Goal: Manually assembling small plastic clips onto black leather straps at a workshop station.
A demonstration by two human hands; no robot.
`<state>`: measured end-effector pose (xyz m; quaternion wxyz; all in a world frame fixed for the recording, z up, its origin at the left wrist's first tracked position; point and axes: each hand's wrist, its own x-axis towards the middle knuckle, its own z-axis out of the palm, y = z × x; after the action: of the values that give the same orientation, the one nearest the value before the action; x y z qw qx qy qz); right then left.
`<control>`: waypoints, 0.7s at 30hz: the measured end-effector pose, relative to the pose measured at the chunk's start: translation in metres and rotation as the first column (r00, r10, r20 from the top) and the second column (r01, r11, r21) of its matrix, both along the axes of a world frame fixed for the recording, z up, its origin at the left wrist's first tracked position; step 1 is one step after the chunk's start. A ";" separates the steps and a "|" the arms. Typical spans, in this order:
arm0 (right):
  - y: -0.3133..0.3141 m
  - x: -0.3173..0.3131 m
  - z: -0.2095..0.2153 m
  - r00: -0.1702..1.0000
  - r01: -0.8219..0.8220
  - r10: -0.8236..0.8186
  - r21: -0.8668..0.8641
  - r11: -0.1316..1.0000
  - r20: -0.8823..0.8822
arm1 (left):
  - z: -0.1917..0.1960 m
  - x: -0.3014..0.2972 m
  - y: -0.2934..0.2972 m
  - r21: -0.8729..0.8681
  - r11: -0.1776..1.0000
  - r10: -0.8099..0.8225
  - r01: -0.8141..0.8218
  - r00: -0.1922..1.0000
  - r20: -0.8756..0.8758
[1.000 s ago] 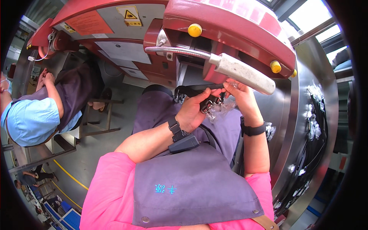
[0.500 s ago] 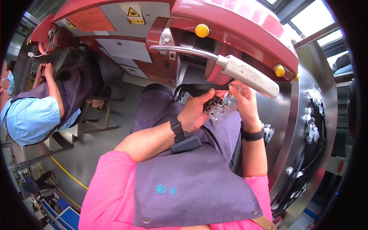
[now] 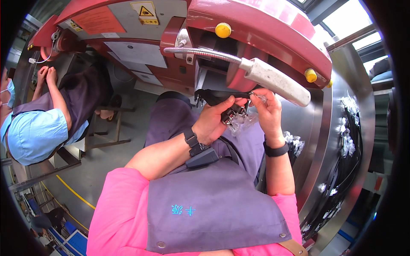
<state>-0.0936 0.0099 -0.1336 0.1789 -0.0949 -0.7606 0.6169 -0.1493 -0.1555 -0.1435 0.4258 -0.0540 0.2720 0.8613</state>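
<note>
My left hand [image 3: 212, 123] is closed around a bundle of black straps [image 3: 213, 97] above my lap, thumb on top. Dark metal fittings [image 3: 232, 114] and crumpled clear plastic [image 3: 242, 124] hang out below its fingers. To the right, my right hand [image 3: 270, 117] pinches the end of one strap between thumb and fingertips, a bit of clear film at the pinch. That strap is drawn level between both hands, just under a red wheel [image 3: 239, 79] of the machine. Part of the bundle is hidden by my left palm.
A pale lamp head [image 3: 277, 81] on a flexible metal neck hangs close over my right hand. The red machine housing [image 3: 260, 36] spans the front. Black straps with plastic-wrapped ends [image 3: 341, 170] lie in a metal trough at right. A masked co-worker [image 3: 42, 123] sits at left.
The strap is still held between both hands, which have shifted only slightly. The loose strap loops at the left have drawn closer together. The co-worker's hands have moved slightly.
</note>
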 end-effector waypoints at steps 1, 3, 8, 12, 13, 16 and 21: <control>0.000 -0.001 0.000 1.000 0.002 -0.002 -0.006 1.000 0.012 | 0.000 0.000 0.000 -0.003 1.000 0.002 -0.002 1.000 0.004; 0.000 -0.002 -0.002 1.000 0.006 -0.005 -0.058 0.998 0.019 | -0.001 -0.001 0.001 -0.001 1.000 0.004 -0.004 1.000 0.018; -0.001 -0.004 -0.004 0.999 0.006 -0.003 -0.077 0.997 0.036 | -0.005 -0.001 0.001 0.006 1.000 0.024 -0.024 0.999 0.035; -0.002 -0.005 -0.005 0.999 0.021 -0.016 -0.100 0.995 0.046 | -0.007 -0.002 0.001 0.007 1.000 0.027 -0.027 0.998 0.052; -0.002 -0.005 -0.005 0.999 0.027 -0.021 -0.112 0.993 0.049 | -0.008 -0.003 0.002 0.008 1.000 0.026 -0.026 0.998 0.057; -0.002 -0.005 -0.003 0.997 0.056 -0.051 -0.074 0.996 0.063 | -0.008 -0.003 0.004 0.022 0.999 0.029 -0.030 0.997 0.070; 0.001 0.003 0.001 0.997 0.076 -0.077 -0.076 0.994 -0.008 | 0.001 0.000 0.009 0.042 0.999 0.012 -0.015 0.997 0.077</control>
<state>-0.0901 0.0107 -0.1328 0.2027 -0.1274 -0.7314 0.6386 -0.1490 -0.1462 -0.1421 0.4312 -0.0795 0.2367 0.8670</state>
